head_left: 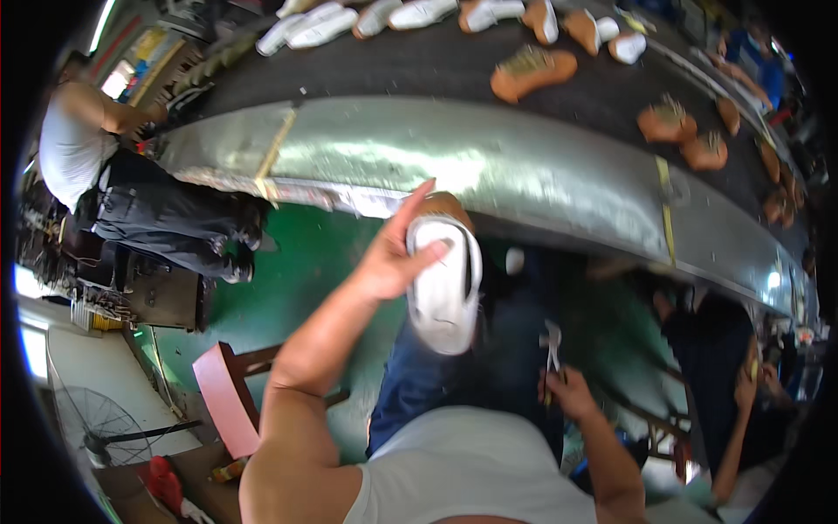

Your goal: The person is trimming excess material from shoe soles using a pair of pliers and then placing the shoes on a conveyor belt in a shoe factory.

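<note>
My left hand (394, 255) grips a white shoe (447, 288) with its sole turned toward me, an orange last showing at its top end. It is held above my lap, just in front of the metal edge of a conveyor (489, 166). My right hand (567, 389) is lower, by my right thigh, closed around the handles of a pair of metal pliers (552, 342) that point upward. My legs in blue trousers (419, 384) lie beneath both hands.
The dark conveyor belt (436, 65) carries several white shoes (323, 26) and orange lasts (532, 72). A seated person in a white shirt (74, 140) works at the left, another person (742, 384) at my right. A pink-backed chair (229, 397) and a fan (100, 428) stand lower left.
</note>
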### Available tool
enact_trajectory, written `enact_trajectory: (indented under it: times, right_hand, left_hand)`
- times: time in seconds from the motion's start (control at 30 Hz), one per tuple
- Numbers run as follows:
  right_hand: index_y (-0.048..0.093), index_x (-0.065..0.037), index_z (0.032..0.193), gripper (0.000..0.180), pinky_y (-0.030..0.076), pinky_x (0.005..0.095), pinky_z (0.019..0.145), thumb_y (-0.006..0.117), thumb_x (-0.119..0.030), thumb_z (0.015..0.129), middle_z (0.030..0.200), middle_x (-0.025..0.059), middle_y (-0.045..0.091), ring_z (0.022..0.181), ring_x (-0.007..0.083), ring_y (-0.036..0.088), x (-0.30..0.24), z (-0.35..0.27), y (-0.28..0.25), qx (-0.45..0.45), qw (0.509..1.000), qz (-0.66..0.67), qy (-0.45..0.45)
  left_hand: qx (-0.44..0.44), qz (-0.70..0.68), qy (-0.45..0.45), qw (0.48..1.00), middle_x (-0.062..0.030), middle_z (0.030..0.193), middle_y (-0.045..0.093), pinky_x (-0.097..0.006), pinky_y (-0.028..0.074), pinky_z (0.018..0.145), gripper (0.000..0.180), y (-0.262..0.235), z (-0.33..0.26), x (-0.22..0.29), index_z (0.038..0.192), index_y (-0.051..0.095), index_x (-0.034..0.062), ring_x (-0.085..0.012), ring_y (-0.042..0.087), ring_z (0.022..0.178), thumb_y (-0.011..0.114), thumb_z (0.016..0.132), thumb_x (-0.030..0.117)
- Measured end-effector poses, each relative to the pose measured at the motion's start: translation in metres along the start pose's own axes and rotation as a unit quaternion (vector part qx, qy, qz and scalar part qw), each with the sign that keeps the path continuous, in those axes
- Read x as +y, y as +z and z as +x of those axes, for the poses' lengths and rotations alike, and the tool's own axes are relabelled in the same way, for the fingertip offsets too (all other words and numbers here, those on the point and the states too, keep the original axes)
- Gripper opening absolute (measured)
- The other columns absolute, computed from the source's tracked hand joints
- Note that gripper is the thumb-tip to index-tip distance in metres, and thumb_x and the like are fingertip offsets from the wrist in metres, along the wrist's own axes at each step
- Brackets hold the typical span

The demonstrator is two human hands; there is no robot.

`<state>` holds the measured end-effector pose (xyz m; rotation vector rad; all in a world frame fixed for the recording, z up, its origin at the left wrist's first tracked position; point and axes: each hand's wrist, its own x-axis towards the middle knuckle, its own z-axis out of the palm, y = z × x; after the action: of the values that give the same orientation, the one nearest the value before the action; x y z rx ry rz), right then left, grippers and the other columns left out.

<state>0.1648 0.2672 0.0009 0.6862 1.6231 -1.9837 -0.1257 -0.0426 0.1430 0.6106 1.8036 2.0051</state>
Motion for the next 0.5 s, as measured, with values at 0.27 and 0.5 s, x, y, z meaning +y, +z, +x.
enact_trajectory:
  times: [0.27, 0.5]
  right_hand:
    - [0.058, 0.001, 0.123, 0.031, 0.051, 0.0283, 0.073, 0.058, -0.017, 0.098, 0.093, 0.0056, 0.067, 0.079, 0.0125, 0.062, -0.070, -0.058, 0.052, -0.001, 0.966, -0.227, -0.125]
    - [0.056, 0.002, 0.124, 0.031, 0.053, 0.0305, 0.078, 0.054, -0.017, 0.100, 0.099, 0.0066, 0.067, 0.089, 0.0147, 0.065, -0.081, -0.031, 0.065, -0.093, 0.974, -0.172, -0.113]
  left_hand:
    - [-0.050, -0.075, -0.088, 0.992, -0.0064, 0.121, 0.059, -0.032, 0.044, 0.100, 0.057, 0.095, -0.071, -0.120, 0.148, 0.032, 0.0147, -0.0145, 0.054, 0.114, 0.060, 0.098, 0.007]
    - [-0.100, -0.081, -0.093, 0.987, -0.0076, 0.121, 0.060, -0.033, 0.042, 0.104, 0.055, 0.095, -0.074, -0.118, 0.152, 0.024, 0.0150, -0.0150, 0.053, 0.116, 0.051, 0.105, 0.023]
